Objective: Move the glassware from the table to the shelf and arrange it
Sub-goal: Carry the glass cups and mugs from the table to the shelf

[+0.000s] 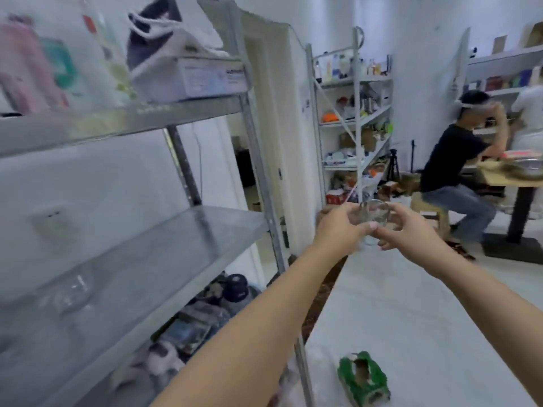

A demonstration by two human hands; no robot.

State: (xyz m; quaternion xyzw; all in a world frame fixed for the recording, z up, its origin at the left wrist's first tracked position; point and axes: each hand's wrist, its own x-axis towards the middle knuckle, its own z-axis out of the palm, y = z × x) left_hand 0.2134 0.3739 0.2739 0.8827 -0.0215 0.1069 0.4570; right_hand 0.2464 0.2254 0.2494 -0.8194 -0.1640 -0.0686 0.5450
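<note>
A small clear glass (373,214) is held in the air between both hands, out past the right end of the metal shelf (164,248). My left hand (342,230) grips its left side with curled fingers. My right hand (411,227) grips its right side, and the two thumbs meet under the rim. A clear glass bowl (69,292) lies on the middle shelf board at the left. The frame is blurred.
The shelf's upper board carries a white box (191,77) and bags. Bags and clutter fill the bottom level (202,312). A green shoe (364,377) lies on the floor. A seated person (452,171) is at a table on the right, with more shelving (352,118) behind.
</note>
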